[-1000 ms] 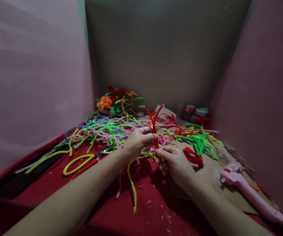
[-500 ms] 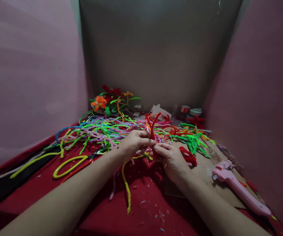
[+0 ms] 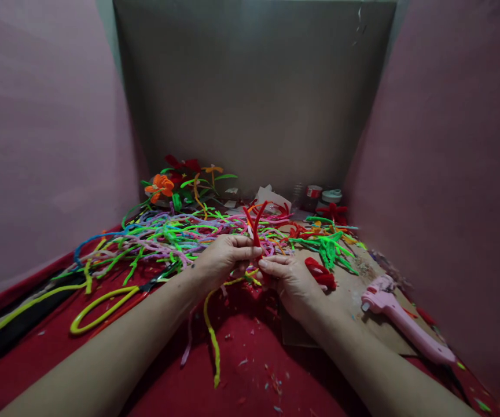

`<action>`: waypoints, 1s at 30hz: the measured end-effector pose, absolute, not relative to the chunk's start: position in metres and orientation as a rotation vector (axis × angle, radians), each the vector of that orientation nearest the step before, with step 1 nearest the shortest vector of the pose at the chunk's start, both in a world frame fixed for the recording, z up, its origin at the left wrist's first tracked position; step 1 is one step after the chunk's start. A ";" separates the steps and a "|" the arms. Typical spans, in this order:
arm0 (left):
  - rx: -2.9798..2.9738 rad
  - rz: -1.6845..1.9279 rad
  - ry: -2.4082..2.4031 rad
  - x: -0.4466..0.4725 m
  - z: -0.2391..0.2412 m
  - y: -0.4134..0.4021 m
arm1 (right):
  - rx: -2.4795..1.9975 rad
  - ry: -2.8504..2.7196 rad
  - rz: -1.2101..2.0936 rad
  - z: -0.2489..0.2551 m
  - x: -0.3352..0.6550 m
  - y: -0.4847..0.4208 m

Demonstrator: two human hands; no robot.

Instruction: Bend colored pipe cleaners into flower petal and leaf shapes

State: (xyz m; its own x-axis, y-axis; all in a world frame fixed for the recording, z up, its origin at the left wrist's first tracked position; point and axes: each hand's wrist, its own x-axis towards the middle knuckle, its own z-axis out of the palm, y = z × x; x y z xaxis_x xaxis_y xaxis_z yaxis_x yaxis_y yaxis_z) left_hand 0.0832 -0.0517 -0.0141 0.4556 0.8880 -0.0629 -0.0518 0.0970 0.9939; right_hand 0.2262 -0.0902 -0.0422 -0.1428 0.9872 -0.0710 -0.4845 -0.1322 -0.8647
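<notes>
Red pipe cleaners (image 3: 256, 227) stand upright between my hands, their two free ends spread in a V at the top. My left hand (image 3: 232, 253) pinches them from the left with thumb and fingertips. Just below and to the right, my right hand (image 3: 291, 278) has its fingertips closed on their lower part, which is mostly hidden by my fingers. Behind my hands lies a tangled heap of coloured pipe cleaners (image 3: 163, 231). A folded red pipe cleaner bundle (image 3: 320, 273) rests on the cardboard right of my right hand.
Scissors with a yellow handle (image 3: 102, 310) lie beside my left forearm. A pink glue gun (image 3: 406, 321) rests on the cardboard (image 3: 349, 313) at right. Green pipe cleaner pieces (image 3: 330, 250), an orange flower (image 3: 160, 187) and jars (image 3: 313, 197) sit farther back. Scraps dot the red cloth (image 3: 241, 359).
The whole view has shifted, so everything appears slightly farther left. Both hands keep nearly the same pinch on the red pipe cleaners.
</notes>
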 end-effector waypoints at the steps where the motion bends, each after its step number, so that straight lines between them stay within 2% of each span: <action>1: 1.291 0.841 0.851 0.083 -0.014 -0.051 | -0.825 -0.837 1.588 -0.042 0.226 -0.090; 9: 1.295 0.891 0.832 0.084 -0.014 -0.052 | -0.680 -0.892 1.629 -0.046 0.228 -0.090; 30: 1.395 0.933 0.850 0.087 -0.015 -0.055 | -0.641 -0.796 1.693 -0.045 0.225 -0.087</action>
